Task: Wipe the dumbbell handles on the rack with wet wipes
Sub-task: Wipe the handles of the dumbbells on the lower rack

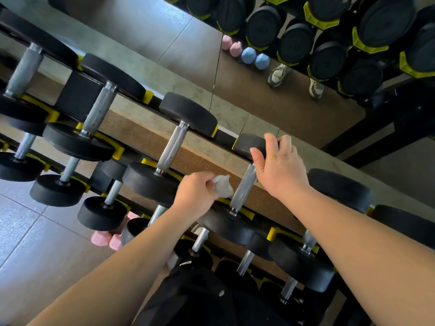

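The wipe (223,186) in our left hand (195,196) looks soft, white and crumpled. Just beside it we see a rough, bumpy grey metal handle (243,185). Under our right hand (280,165) the black weight (248,145) looks matt.

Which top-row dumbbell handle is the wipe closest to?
The knurled handle whose far head the right hand grips; the left hand holds the wipe right beside it. The other visible top-row handles lie further left, no hand near.

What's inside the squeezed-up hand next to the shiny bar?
A scrunched white wipe pokes out of the left hand. The hand covers the rest of it, so nothing else can be seen inside.
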Demonstrator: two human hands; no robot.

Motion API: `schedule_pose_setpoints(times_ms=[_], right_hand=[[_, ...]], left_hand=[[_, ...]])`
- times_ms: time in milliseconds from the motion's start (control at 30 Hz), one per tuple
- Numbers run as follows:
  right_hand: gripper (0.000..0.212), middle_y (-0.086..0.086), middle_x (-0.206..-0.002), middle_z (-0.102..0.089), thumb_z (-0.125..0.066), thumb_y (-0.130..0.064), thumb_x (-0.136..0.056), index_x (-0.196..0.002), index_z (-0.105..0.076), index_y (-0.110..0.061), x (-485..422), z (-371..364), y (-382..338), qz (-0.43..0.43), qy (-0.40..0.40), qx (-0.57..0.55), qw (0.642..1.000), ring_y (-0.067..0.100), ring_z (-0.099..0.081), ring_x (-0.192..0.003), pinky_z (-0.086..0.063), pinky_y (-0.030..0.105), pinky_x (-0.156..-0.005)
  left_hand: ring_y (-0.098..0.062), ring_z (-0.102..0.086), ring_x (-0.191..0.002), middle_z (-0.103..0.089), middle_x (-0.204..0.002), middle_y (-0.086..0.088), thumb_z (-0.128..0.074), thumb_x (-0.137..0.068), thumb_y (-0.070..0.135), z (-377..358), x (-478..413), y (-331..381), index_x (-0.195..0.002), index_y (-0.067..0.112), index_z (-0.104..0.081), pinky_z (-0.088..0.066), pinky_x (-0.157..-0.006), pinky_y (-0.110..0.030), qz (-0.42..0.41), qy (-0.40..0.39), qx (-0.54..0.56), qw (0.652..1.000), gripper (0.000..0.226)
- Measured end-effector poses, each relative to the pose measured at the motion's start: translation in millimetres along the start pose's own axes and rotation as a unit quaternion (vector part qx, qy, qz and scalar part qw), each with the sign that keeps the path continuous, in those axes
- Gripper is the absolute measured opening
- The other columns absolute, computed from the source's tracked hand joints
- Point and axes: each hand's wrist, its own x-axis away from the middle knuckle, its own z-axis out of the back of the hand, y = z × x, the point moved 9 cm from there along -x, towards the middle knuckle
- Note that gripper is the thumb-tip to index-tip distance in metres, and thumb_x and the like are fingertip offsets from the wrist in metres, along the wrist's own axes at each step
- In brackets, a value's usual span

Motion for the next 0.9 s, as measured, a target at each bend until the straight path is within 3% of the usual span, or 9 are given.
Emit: schedule_pose_setpoints(times_ms=[133, 200, 300, 433, 500, 600, 700, 767, 900], right_hand=[[0.061, 0.014, -0.119, -0.045, -0.016, -0.061, -0.102, -0.143, -0.031, -0.018, 0.3, -0.2, 0.9, 0.002, 0.002, -0.001, 1.0, 0.029, -0.054, -0.096, -0.055, 0.044, -0.081], [0.06, 0.014, -0.12, -0.045, -0.016, -0.061, -0.103, -0.143, -0.03, -0.019, -0.4, -0.7, 1.2, 0.002, 0.001, 0.001, 1.0, 0.029, -0.054, -0.098, -0.054, 0.043, -0.081], [0.061, 0.014, -0.122, -0.045, -0.015, -0.061, -0.101, -0.144, -0.029, -0.019, 0.0, -0.6, 0.9, 0.0, -0.001, 0.002, 1.0, 0.029, -0.054, -0.099, -0.052, 0.042, -0.082], [0.062, 0.014, -0.122, -0.044, -0.014, -0.061, -0.101, -0.143, -0.029, -0.019, -0.1, -0.9, 0.5, 0.0, -0.001, 0.0, 1.0, 0.029, -0.053, -0.098, -0.053, 0.043, -0.082], [0.061, 0.014, -0.121, -0.044, -0.014, -0.061, -0.102, -0.143, -0.029, -0.019, -0.5, -1.4, 0.7, -0.002, -0.001, 0.0, 1.0, 0.029, -0.053, -0.098, -0.053, 0.043, -0.083], [0.061, 0.014, -0.123, -0.045, -0.015, -0.061, -0.103, -0.144, -0.028, -0.019, -0.4, -1.3, 1.2, 0.001, 0.002, 0.005, 1.0, 0.029, -0.054, -0.1, -0.055, 0.043, -0.083], [0.061, 0.014, -0.121, -0.045, -0.015, -0.062, -0.102, -0.143, -0.029, -0.019, -0.6, -2.1, 0.8, 0.005, 0.003, 0.004, 1.0, 0.028, -0.054, -0.099, -0.056, 0.043, -0.082], [0.06, 0.014, -0.119, -0.045, -0.016, -0.062, -0.102, -0.141, -0.032, -0.018, -0.8, -2.1, 0.6, 0.006, 0.012, -0.001, 1.0, 0.03, -0.054, -0.096, -0.054, 0.043, -0.079], [0.058, 0.014, -0.118, -0.045, -0.019, -0.061, -0.103, -0.139, -0.033, -0.018, -1.1, -3.2, 2.2, 0.009, 0.017, -0.007, 1.0, 0.03, -0.053, -0.093, -0.054, 0.044, -0.077]], left_hand=[[-0.019, -0.062, -0.076, -0.064, -0.08, 0.003, -0.05, -0.101, 0.013, 9.0, -7.8, 7.8, -0.088, 0.021, -0.067, -0.052, -0.063, -0.035, 0.021, 0.042, 0.015, 0.999, 0.023], [-0.017, -0.066, -0.076, -0.071, -0.091, 0.0, -0.05, -0.104, 0.019, -17.3, -7.0, 28.6, -0.111, 0.022, -0.072, -0.057, -0.065, -0.035, 0.002, -0.004, 0.04, 0.999, 0.023], [-0.018, -0.07, -0.084, -0.072, -0.111, -0.005, -0.046, -0.106, 0.042, -56.0, 2.9, 52.2, -0.141, 0.022, -0.059, -0.057, -0.07, -0.03, 0.009, -0.095, 0.067, 0.993, 0.042], [-0.02, -0.064, -0.067, -0.07, -0.079, -0.007, -0.042, -0.108, 0.046, -48.5, -0.9, 42.7, -0.103, 0.014, -0.073, -0.055, -0.066, -0.041, 0.088, -0.063, 0.18, 0.978, 0.045], [-0.015, -0.068, -0.076, -0.072, -0.088, 0.001, -0.051, -0.107, 0.038, -48.6, -6.8, 35.3, -0.111, 0.023, -0.075, -0.059, -0.072, -0.037, 0.109, -0.064, 0.189, 0.974, 0.029], [-0.009, -0.062, -0.076, -0.068, -0.094, 0.01, -0.053, -0.107, 0.031, -56.3, -15.2, 31.3, -0.121, 0.026, -0.072, -0.049, -0.064, -0.023, 0.136, -0.095, 0.197, 0.966, 0.024], [-0.01, -0.055, -0.071, -0.066, -0.093, 0.004, -0.052, -0.106, 0.023, -56.0, -20.9, 23.6, -0.101, 0.028, -0.073, -0.043, -0.059, -0.022, 0.152, -0.088, 0.186, 0.967, 0.023], [-0.015, -0.055, -0.066, -0.069, -0.085, -0.004, -0.052, -0.103, 0.02, -56.5, -22.7, 19.0, -0.086, 0.016, -0.072, -0.045, -0.058, -0.027, 0.161, -0.071, 0.175, 0.969, 0.027], [-0.018, -0.062, -0.067, -0.071, -0.083, -0.006, -0.051, -0.105, 0.023, -57.6, -23.7, 24.2, -0.092, 0.013, -0.075, -0.046, -0.054, -0.027, 0.132, -0.057, 0.092, 0.985, 0.028]])
